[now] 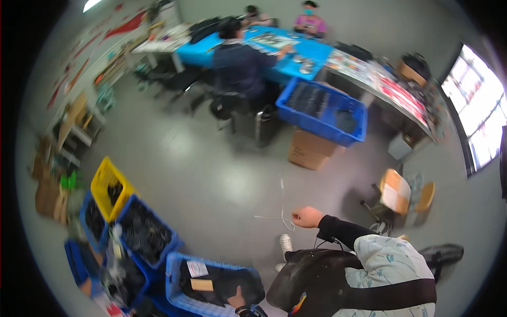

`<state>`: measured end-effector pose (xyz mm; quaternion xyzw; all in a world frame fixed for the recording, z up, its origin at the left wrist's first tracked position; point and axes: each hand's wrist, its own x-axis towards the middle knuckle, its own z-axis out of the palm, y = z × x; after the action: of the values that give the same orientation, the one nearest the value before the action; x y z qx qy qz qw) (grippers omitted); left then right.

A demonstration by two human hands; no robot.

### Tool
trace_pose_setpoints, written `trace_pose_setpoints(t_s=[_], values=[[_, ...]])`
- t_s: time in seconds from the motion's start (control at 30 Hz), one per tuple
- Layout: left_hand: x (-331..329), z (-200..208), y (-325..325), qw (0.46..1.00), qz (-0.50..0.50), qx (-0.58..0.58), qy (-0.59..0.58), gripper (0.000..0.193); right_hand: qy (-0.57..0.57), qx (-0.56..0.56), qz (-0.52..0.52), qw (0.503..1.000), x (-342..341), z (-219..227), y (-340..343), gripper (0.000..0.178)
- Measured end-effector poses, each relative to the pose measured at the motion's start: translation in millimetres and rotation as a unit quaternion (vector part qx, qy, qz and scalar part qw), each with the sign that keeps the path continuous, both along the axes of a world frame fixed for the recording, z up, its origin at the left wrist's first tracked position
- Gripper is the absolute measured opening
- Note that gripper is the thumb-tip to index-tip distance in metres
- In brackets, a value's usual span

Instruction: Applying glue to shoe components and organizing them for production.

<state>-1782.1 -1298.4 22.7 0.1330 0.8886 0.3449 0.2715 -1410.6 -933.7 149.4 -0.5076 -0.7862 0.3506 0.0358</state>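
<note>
At the lower edge my left hand (237, 299) lies over dark, flat material (240, 282) in a light-blue crate (177, 267). One finger is stretched out; the others are partly hidden. In the same crate lie a white paper sheet (198, 269) and a tan card-like piece (202, 285). My right hand (308, 216) is held out over the floor, its fingers curled closed. Whether anything is inside them is hidden. A thin white cord (283, 203) shows beside that hand, with a second strand running left; I cannot tell whether the hand touches it.
Left of the crate stand a blue crate of black items (145, 232) and a yellow crate (108, 190). Ahead, a blue crate (322, 111) rests above a cardboard box (311, 150). People sit at a blue-covered table (198, 53). A chair (395, 193) stands at right.
</note>
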Motion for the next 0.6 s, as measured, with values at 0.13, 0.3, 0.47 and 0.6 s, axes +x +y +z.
trace_pose_setpoints(t_s=[0.13,0.3,0.47,0.6], values=[[56.5,64.2,133.0,0.950,-0.265,0.163,-0.022,0.040,-0.093,0.066,-0.125,0.986,159.9,20.8,2.4,0.020],[184.9,149.0,286.2,0.938,-0.340,0.060,-0.013,0.050,-0.016,0.125,-0.314,0.941,342.0,38.5,-14.4,0.018],[325.0,144.5,408.4,0.904,-0.416,0.099,0.019,0.051,0.048,0.138,-0.419,0.896,482.8,21.9,-1.1,0.013],[461.8,148.6,519.6,0.872,-0.479,0.085,0.056,0.050,0.017,0.146,-0.445,0.883,591.3,14.4,30.5,0.009]])
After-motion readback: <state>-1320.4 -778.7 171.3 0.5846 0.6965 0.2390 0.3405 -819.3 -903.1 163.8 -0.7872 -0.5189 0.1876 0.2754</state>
